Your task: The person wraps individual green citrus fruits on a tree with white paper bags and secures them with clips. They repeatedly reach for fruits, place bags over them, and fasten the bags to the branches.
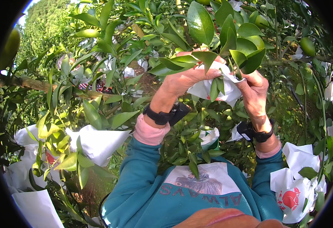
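A white paper fruit bag [224, 87] hangs among the leaves ahead of me, its mouth gathered near a twig. My left hand [193, 72] grips the bag's upper edge from the left, thumb along the rim; leaves hide some of its fingers. On the other side my right hand [254, 85] pinches the rim between thumb and fingers. A small leaf sprig [217, 88] lies in front of the bag. Whatever is inside the bag is hidden. Just above my right hand, a green citrus fruit [256, 42] shows behind leaves.
White bags crowd the lower left [98, 142] and lower right [293, 196], the latter with a red printed fruit. A branch [35, 84] crosses at left. Another green fruit [307, 46] hangs at right. Black bands with small devices [166, 114] circle both wrists. A white-and-green roll [210, 138] sits near my chest.
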`<state>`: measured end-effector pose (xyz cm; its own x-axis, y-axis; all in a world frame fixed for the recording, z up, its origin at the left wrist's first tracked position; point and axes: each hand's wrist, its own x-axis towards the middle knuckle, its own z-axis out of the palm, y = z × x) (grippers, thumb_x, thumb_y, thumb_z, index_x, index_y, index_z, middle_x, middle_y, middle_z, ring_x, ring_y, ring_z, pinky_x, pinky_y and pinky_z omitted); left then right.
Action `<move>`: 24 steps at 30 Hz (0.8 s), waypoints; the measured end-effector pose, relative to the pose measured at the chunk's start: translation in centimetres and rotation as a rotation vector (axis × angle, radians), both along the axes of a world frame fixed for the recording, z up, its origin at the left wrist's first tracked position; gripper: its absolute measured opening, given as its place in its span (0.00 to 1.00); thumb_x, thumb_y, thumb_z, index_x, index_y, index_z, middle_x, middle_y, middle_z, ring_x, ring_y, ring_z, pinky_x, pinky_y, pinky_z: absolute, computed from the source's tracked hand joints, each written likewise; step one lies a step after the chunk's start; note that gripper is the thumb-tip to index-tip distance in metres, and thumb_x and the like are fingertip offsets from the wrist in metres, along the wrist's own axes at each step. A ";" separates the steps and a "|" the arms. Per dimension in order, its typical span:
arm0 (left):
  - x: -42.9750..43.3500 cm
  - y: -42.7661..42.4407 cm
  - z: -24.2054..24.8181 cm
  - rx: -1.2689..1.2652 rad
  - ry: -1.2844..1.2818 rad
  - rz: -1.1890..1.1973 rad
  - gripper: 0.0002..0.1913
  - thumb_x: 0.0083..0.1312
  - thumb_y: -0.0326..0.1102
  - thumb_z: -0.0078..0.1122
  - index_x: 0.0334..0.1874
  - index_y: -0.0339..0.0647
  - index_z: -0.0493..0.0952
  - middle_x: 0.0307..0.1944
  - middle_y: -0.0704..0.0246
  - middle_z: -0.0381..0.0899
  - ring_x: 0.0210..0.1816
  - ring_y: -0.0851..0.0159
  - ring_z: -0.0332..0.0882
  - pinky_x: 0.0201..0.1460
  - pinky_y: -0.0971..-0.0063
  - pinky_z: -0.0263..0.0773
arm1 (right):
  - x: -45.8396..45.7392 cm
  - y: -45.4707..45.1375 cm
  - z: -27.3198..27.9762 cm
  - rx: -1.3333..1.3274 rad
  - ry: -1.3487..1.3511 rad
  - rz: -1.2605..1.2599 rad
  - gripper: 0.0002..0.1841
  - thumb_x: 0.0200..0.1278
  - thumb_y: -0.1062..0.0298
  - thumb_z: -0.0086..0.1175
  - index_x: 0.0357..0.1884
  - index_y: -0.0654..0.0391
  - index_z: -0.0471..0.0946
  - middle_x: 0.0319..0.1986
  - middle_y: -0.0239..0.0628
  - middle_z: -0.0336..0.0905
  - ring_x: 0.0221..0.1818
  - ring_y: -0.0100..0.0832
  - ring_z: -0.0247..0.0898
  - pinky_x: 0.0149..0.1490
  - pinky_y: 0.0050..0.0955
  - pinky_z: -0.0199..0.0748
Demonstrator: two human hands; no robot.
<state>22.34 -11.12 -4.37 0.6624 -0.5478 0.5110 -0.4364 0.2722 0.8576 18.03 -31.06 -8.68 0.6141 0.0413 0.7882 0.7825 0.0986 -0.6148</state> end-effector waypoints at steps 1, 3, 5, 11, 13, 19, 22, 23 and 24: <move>0.0 -0.5 0.5 0.095 0.091 0.051 0.16 0.57 0.26 0.69 0.49 0.35 0.79 0.43 0.69 0.81 0.45 0.73 0.76 0.46 0.79 0.73 | 0.0 -0.1 -0.1 0.158 0.101 0.127 0.08 0.61 0.79 0.57 0.41 0.62 0.82 0.43 0.36 0.78 0.46 0.28 0.74 0.51 0.24 0.69; -0.7 -1.1 0.9 0.069 0.132 0.077 0.19 0.57 0.24 0.67 0.52 0.33 0.76 0.41 0.68 0.82 0.43 0.70 0.78 0.48 0.78 0.73 | 0.0 -0.2 -0.2 0.284 0.230 0.220 0.09 0.61 0.79 0.56 0.43 0.66 0.81 0.44 0.34 0.78 0.44 0.23 0.72 0.50 0.22 0.68; -1.2 -1.5 1.2 0.083 0.028 0.109 0.18 0.56 0.25 0.68 0.49 0.33 0.78 0.44 0.69 0.80 0.45 0.71 0.77 0.51 0.78 0.70 | 0.0 -0.1 -0.2 0.435 0.307 0.246 0.09 0.62 0.78 0.56 0.44 0.66 0.80 0.41 0.32 0.79 0.41 0.22 0.73 0.49 0.21 0.69; -1.9 -2.0 1.1 0.088 -0.166 0.218 0.12 0.56 0.24 0.68 0.43 0.33 0.81 0.44 0.70 0.79 0.47 0.72 0.74 0.53 0.78 0.70 | -0.6 0.1 0.9 0.500 0.382 0.108 0.08 0.61 0.77 0.57 0.43 0.65 0.80 0.36 0.31 0.81 0.36 0.20 0.73 0.45 0.19 0.70; -1.8 -2.0 0.8 0.104 -0.255 0.271 0.12 0.56 0.19 0.65 0.43 0.31 0.79 0.44 0.66 0.81 0.45 0.71 0.77 0.52 0.78 0.73 | -0.8 0.2 1.3 0.493 0.352 0.120 0.07 0.61 0.78 0.56 0.41 0.65 0.80 0.36 0.31 0.80 0.36 0.19 0.73 0.45 0.19 0.71; -1.2 -2.1 -0.3 -0.068 -0.248 0.264 0.12 0.56 0.20 0.67 0.43 0.33 0.82 0.37 0.68 0.84 0.39 0.74 0.79 0.46 0.82 0.74 | -0.2 -0.4 2.7 -0.007 -0.030 -0.208 0.06 0.52 0.82 0.62 0.34 0.63 0.82 0.28 0.28 0.76 0.32 0.18 0.71 0.38 0.17 0.68; -0.7 -2.1 -0.4 -0.023 -0.430 0.216 0.11 0.56 0.20 0.67 0.42 0.32 0.82 0.38 0.67 0.84 0.37 0.72 0.80 0.42 0.80 0.75 | 0.6 -0.7 3.5 -0.029 -0.053 -0.337 0.06 0.50 0.79 0.65 0.31 0.64 0.81 0.25 0.29 0.75 0.30 0.18 0.71 0.35 0.18 0.68; -0.7 -2.0 -0.4 0.017 -0.411 0.263 0.11 0.55 0.20 0.67 0.42 0.33 0.82 0.39 0.68 0.83 0.39 0.72 0.79 0.45 0.79 0.74 | 0.8 -0.5 3.7 -0.014 -0.064 -0.343 0.06 0.49 0.78 0.65 0.30 0.64 0.81 0.25 0.30 0.76 0.29 0.18 0.71 0.35 0.18 0.69; -0.6 -1.8 -0.3 0.058 -0.393 0.310 0.12 0.54 0.20 0.67 0.42 0.33 0.82 0.41 0.69 0.82 0.42 0.72 0.77 0.48 0.78 0.73 | 1.0 -0.4 3.9 0.000 -0.076 -0.349 0.06 0.49 0.77 0.66 0.30 0.64 0.81 0.25 0.31 0.77 0.29 0.19 0.72 0.35 0.18 0.70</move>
<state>21.71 -12.97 -4.69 0.5625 -0.3906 0.7287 -0.7819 0.0352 0.6224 18.99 -31.43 -4.73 0.5309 -0.1612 0.8320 0.8124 -0.1828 -0.5538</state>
